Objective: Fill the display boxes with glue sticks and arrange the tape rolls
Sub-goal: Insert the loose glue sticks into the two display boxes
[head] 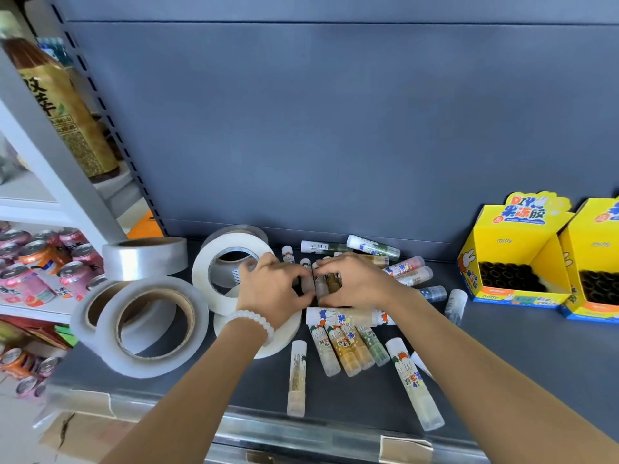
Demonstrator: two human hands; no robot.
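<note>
Several glue sticks (341,349) lie scattered on the dark shelf (201,390). My left hand (268,289) and my right hand (355,283) meet at the middle of the pile, and their curled fingers together grip a small bunch of glue sticks (326,283) standing between them. Two yellow display boxes stand at the right: one (512,252) with dark round slots showing, the other (596,262) cut off by the frame edge. Clear tape rolls (147,326) and white tape rolls (231,266) lie at the left, some leaning on each other.
A lone glue stick (297,378) lies near the shelf's front edge, and another long one (413,388) points toward it. The grey back panel (335,128) rises behind. To the left, a neighbouring rack holds drink cans (40,266) and a bottle (60,108).
</note>
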